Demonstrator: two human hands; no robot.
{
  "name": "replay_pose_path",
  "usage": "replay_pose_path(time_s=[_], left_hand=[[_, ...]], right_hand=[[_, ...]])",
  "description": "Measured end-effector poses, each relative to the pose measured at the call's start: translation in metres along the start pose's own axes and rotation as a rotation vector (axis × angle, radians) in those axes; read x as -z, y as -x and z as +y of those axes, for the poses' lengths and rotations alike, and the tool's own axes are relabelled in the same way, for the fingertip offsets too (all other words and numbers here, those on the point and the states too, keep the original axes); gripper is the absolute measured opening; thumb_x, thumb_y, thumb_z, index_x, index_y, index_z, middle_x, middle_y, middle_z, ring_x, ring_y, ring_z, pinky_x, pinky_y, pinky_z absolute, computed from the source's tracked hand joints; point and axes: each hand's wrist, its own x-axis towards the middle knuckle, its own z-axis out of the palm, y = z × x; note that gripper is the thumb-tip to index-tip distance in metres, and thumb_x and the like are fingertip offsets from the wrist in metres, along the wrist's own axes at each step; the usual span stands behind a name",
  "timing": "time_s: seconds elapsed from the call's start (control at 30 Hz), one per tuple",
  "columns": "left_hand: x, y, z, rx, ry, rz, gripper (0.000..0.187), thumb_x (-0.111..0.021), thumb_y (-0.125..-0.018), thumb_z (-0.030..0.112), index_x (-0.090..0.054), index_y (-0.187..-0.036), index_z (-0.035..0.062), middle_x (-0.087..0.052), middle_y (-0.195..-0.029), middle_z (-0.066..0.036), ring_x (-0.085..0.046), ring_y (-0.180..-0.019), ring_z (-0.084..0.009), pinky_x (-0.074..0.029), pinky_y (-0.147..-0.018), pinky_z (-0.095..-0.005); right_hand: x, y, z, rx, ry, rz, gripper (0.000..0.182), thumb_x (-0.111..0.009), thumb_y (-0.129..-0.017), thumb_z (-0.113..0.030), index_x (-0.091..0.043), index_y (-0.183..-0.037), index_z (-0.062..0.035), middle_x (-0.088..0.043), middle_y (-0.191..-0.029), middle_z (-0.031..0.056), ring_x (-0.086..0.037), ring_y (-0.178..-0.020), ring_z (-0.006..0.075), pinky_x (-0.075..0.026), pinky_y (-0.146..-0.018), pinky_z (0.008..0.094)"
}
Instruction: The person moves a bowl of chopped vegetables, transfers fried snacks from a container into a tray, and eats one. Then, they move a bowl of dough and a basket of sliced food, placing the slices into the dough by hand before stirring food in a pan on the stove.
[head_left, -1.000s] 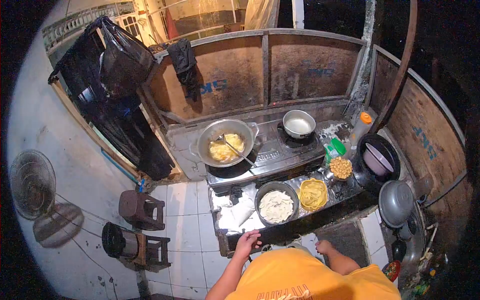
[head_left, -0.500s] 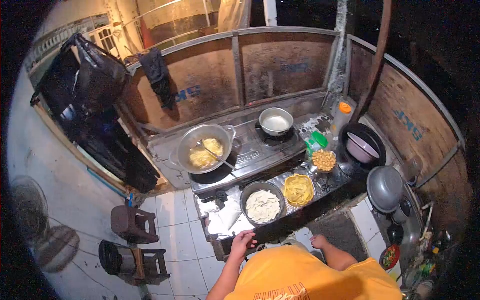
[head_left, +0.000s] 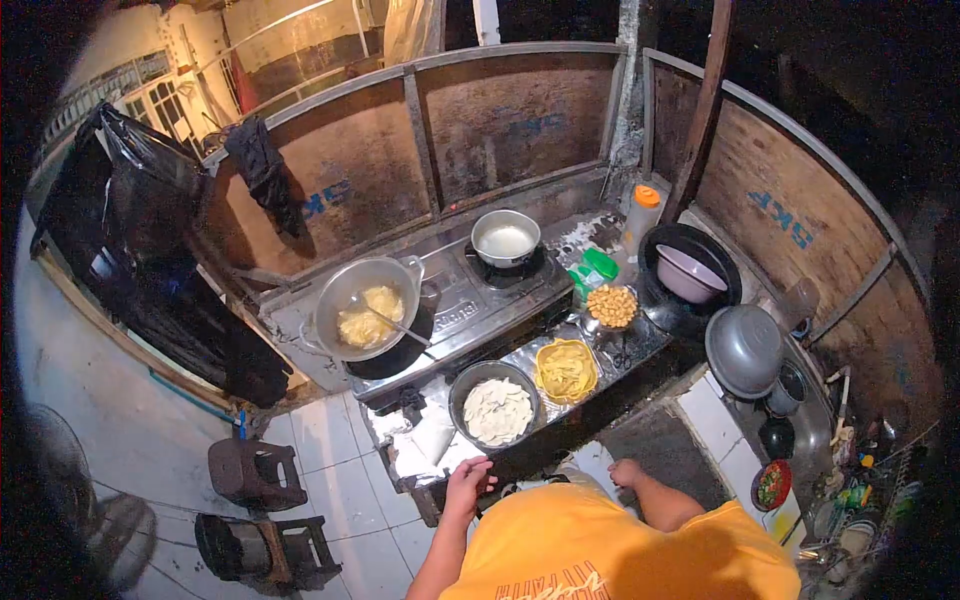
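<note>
My left hand hangs just in front of the counter's near edge, fingers loosely bent and apart, with nothing in it. Nearest to it is a dark pan of pale flat slices. My right hand is lower right of the counter, its fingers curled in and no object showing. A yellow basket holds yellowish strips. On the stove's left burner stands a large wok with yellow food frying and a long-handled metal utensil leaning in it.
A pot of whitish liquid sits on the stove's right burner. Peanut-like pieces, a green-lidded container, an orange-capped bottle and a black tub are to the right. Plastic stools stand at left. Board panels enclose the stove.
The view has turned slightly right, so everything sits further left in the picture. Both hands stay low in front of the counter, empty as far as I can see.
</note>
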Motion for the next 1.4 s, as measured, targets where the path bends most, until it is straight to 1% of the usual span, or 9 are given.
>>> replay_pose_path(time_s=[0.3, 0.4, 0.53, 0.63, 0.73, 0.8, 1.03, 1.1, 1.4], left_hand=[[-0.005, -0.002, 0.001, 0.003, -0.023, -0.001, 0.03, -0.051, -0.09, 0.01, -0.052, -0.118, -0.0003, -0.06, -0.111, -0.013, -0.062, -0.079, -0.0186, -0.049, -0.066, -0.0283], [-0.005, -0.002, -0.001, 0.012, -0.017, 0.002, 0.03, -0.051, -0.09, 0.011, -0.052, -0.118, -0.0003, -0.06, -0.111, -0.013, -0.062, -0.079, -0.018, -0.049, -0.066, -0.0282], [-0.003, -0.003, -0.004, 0.004, -0.038, -0.008, 0.032, -0.051, -0.09, 0.011, -0.051, -0.119, -0.0006, -0.06, -0.111, -0.012, -0.062, -0.078, -0.0172, -0.049, -0.066, -0.0279], [0.0, -0.007, -0.009, 0.004, -0.033, -0.018, 0.032, -0.052, -0.09, 0.012, -0.051, -0.12, -0.0006, -0.06, -0.111, -0.011, -0.062, -0.078, -0.0168, -0.049, -0.066, -0.0275], [0.001, -0.007, -0.011, 0.011, -0.005, -0.006, 0.032, -0.051, -0.091, 0.012, -0.05, -0.12, 0.0004, -0.06, -0.112, -0.01, -0.062, -0.079, -0.016, -0.049, -0.067, -0.0264], [0.002, -0.007, -0.011, 0.035, -0.016, -0.029, 0.031, -0.05, -0.092, 0.012, -0.05, -0.121, 0.0017, -0.059, -0.113, -0.01, -0.062, -0.079, -0.0156, -0.049, -0.067, -0.0261], [0.001, -0.002, -0.007, 0.009, -0.017, -0.002, 0.024, -0.051, -0.094, 0.016, -0.055, -0.112, 0.0013, -0.06, -0.105, -0.008, -0.061, -0.079, -0.0155, -0.05, -0.066, -0.0262], [0.002, -0.002, -0.008, 0.018, -0.036, 0.02, 0.023, -0.051, -0.094, 0.017, -0.055, -0.109, 0.001, -0.06, -0.104, -0.008, -0.061, -0.08, -0.0156, -0.049, -0.066, -0.0261], [0.013, -0.014, -0.023, -0.055, 0.05, 0.049, 0.022, -0.041, -0.099, 0.024, -0.053, -0.095, 0.0051, -0.057, -0.091, -0.006, -0.063, -0.082, -0.0194, -0.048, -0.067, -0.0278]], right_hand=[[0.001, 0.0, -0.005, -0.264, -0.455, -0.03, 0.039, -0.056, -0.071, -0.012, -0.067, -0.108, -0.0135, -0.07, -0.092, 0.0098, -0.068, -0.079, 0.0236, -0.052, -0.078, 0.0331], [-0.001, 0.007, -0.003, -0.125, -0.185, 0.024, 0.038, -0.059, -0.07, -0.012, -0.068, -0.107, -0.0135, -0.069, -0.095, 0.0118, -0.067, -0.086, 0.0254, -0.052, -0.081, 0.0336], [-0.003, 0.009, 0.0, -0.254, -0.37, -0.02, 0.037, -0.061, -0.069, -0.013, -0.069, -0.104, -0.0138, -0.068, -0.099, 0.0128, -0.065, -0.092, 0.0268, -0.051, -0.084, 0.0345], [-0.004, 0.017, -0.001, -0.288, -0.412, 0.003, 0.036, -0.061, -0.068, -0.013, -0.07, -0.103, -0.014, -0.068, -0.099, 0.013, -0.066, -0.091, 0.0265, -0.051, -0.083, 0.0352], [-0.015, 0.014, 0.009, -0.014, -0.084, 0.042, 0.033, -0.063, -0.067, -0.014, -0.071, -0.099, -0.0139, -0.069, -0.096, 0.0128, -0.066, -0.089, 0.0269, -0.051, -0.082, 0.0353], [-0.025, 0.008, 0.014, -0.105, -0.426, 0.045, 0.028, -0.066, -0.067, -0.016, -0.072, -0.095, -0.0131, -0.069, -0.093, 0.0122, -0.065, -0.087, 0.0271, -0.051, -0.081, 0.0357], [-0.01, 0.002, 0.002, -0.096, -0.152, 0.013, 0.021, -0.075, -0.066, -0.023, -0.073, -0.084, -0.0112, -0.07, -0.085, 0.0109, -0.066, -0.076, 0.0268, -0.052, -0.074, 0.0355], [0.011, 0.019, -0.009, -0.24, -0.515, 0.044, 0.021, -0.077, -0.065, -0.026, -0.073, -0.079, -0.011, -0.069, -0.082, 0.0115, -0.066, -0.074, 0.0289, -0.053, -0.072, 0.0358], [0.042, 0.001, -0.039, -0.216, -0.263, 0.4, 0.033, -0.06, -0.083, -0.038, -0.071, -0.083, -0.007, -0.065, -0.082, 0.0212, -0.066, -0.079, 0.0317, -0.052, -0.071, 0.0389]])
